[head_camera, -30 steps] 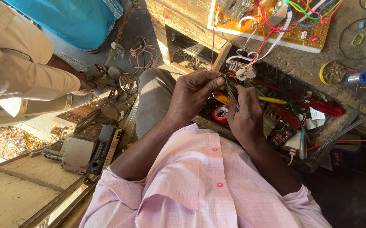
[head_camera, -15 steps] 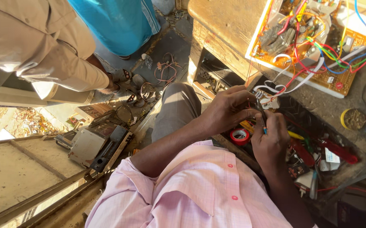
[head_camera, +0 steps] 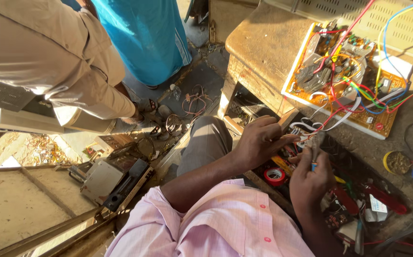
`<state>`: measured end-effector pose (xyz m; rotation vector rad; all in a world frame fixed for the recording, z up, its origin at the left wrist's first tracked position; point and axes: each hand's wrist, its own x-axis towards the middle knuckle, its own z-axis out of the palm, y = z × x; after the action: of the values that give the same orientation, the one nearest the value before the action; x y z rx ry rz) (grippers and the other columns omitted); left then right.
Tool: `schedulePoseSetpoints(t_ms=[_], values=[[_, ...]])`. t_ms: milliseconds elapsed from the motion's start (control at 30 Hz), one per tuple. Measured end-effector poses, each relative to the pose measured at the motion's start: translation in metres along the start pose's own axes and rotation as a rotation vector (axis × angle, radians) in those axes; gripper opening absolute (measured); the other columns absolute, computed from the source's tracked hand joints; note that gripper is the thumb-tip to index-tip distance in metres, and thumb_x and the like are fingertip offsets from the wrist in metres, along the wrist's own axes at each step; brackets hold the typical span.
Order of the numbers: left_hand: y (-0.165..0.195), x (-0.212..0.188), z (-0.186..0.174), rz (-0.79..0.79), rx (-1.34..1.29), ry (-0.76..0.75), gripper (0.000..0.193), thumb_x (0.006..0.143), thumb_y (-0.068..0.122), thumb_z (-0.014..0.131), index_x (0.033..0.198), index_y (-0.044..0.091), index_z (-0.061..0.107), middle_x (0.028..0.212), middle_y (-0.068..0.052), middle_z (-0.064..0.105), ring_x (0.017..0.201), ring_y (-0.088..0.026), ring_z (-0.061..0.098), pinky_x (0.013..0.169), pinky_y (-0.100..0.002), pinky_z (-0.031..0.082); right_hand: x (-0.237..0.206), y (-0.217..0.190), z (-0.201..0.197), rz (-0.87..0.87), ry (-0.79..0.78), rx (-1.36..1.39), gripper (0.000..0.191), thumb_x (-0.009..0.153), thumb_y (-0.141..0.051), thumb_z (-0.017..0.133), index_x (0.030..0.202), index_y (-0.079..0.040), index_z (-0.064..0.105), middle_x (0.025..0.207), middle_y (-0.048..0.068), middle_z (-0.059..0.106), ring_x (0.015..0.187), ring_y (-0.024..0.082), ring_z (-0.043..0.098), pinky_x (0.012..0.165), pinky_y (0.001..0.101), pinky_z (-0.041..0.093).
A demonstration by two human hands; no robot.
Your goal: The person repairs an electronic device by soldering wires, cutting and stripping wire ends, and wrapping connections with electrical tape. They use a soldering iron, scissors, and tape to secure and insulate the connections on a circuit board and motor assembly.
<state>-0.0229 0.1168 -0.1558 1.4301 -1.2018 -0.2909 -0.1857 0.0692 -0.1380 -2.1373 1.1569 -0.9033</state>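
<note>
- Since a half-second ago the head view has swung right and down: the circuit board (head_camera: pixel 347 78) has slid towards the middle of the picture, and both hands sit lower, while the left hand has kept its pinch on the wires.
- Head view, the hands: the left hand (head_camera: pixel 259 143) pinches a small bunch of thin wires (head_camera: pixel 306 127) between thumb and fingertips, just below the board's near corner. The right hand (head_camera: pixel 309 183) is closed around a slim tool (head_camera: pixel 317 145) held upright, its grey tip touching the pinched wires.
- Head view, the wires: white, red and black strands loop from the board's front edge down to the fingers; more in red, green, blue and yellow arch over the board. The ends inside the pinch are hidden.
- Head view, the board: orange-yellow, crowded with parts, lying flat on a worn wooden bench (head_camera: pixel 259 43).
- Head view, surroundings: a roll of red tape (head_camera: pixel 274 176) lies just beside the left wrist. Two other people stand at upper left, one in beige, one in blue.
</note>
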Motion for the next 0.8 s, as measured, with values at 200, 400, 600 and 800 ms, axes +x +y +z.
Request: schedulePoseSetpoints(t_ms=[200, 400, 600, 800], values=[[-0.012, 0.002, 0.003, -0.216, -0.322, 0.113, 0.026, 0.101, 0.021, 0.072, 0.114, 0.000, 0.065, 0.091, -0.002, 0.057, 0.085, -0.007, 0.054, 0.075, -0.027, 0.049, 0.017, 0.023, -0.025, 0.569, -0.095, 0.968, 0.019, 0.112, -0.023, 0.055, 0.113, -0.004, 0.059, 0.090, 0.008, 0.067, 0.077, 0.018, 0.067, 0.065, 0.0321, 0.056], [-0.022, -0.007, -0.001, -0.341, -0.646, -0.083, 0.042, 0.115, 0.018, 0.050, 0.154, 0.002, 0.052, 0.102, 0.001, 0.057, 0.086, -0.006, 0.052, 0.078, -0.024, 0.050, -0.007, 0.042, -0.052, 0.732, -0.549, 0.970, 0.026, 0.099, -0.013, 0.063, 0.122, -0.001, 0.063, 0.095, 0.011, 0.070, 0.085, 0.017, 0.068, 0.072, 0.0294, 0.052], [-0.012, 0.000, 0.009, -0.397, -0.814, 0.016, 0.028, 0.110, 0.014, 0.059, 0.134, -0.001, 0.061, 0.101, -0.003, 0.072, 0.081, -0.006, 0.059, 0.070, -0.023, 0.051, -0.017, 0.029, -0.043, 0.306, -0.438, 0.604, 0.026, 0.097, -0.001, 0.066, 0.123, 0.002, 0.065, 0.101, 0.011, 0.073, 0.091, 0.015, 0.069, 0.081, 0.0287, 0.054], [-0.007, 0.002, 0.009, -0.380, -0.792, 0.020, 0.021, 0.105, 0.013, 0.067, 0.118, -0.002, 0.068, 0.102, -0.003, 0.074, 0.086, -0.006, 0.065, 0.072, -0.023, 0.056, -0.012, 0.011, -0.037, -0.102, -0.115, 0.136, 0.019, 0.102, -0.001, 0.068, 0.119, 0.001, 0.060, 0.107, 0.013, 0.067, 0.096, 0.021, 0.070, 0.084, 0.0326, 0.055]])
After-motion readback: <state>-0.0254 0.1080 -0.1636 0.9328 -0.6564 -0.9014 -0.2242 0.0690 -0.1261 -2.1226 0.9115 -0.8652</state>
